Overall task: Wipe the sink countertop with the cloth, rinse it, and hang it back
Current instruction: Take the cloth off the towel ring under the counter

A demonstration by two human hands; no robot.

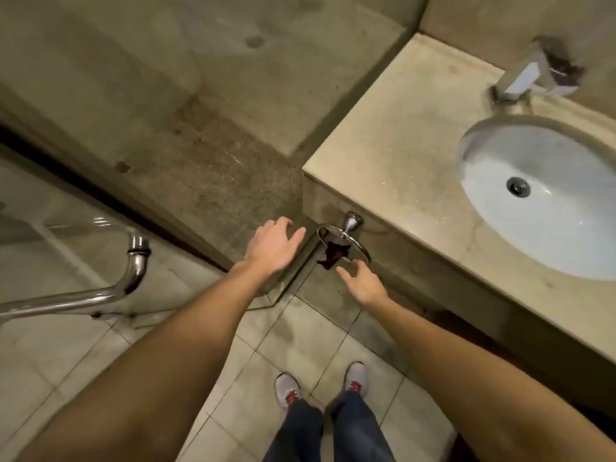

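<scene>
Head view: a dark cloth (pixel 334 255) hangs on a chrome towel ring (pixel 345 244) below the countertop (pixel 393 155), both hands empty with fingers spread, left hand (pixel 273 246) beside it, right hand (pixel 361 283) just below, best pinching it free.

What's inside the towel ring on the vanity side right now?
A dark cloth hangs through the towel ring, bunched in its middle. Neither the left hand nor the right hand touches it. The cloth's lower end is foreshortened.
</scene>
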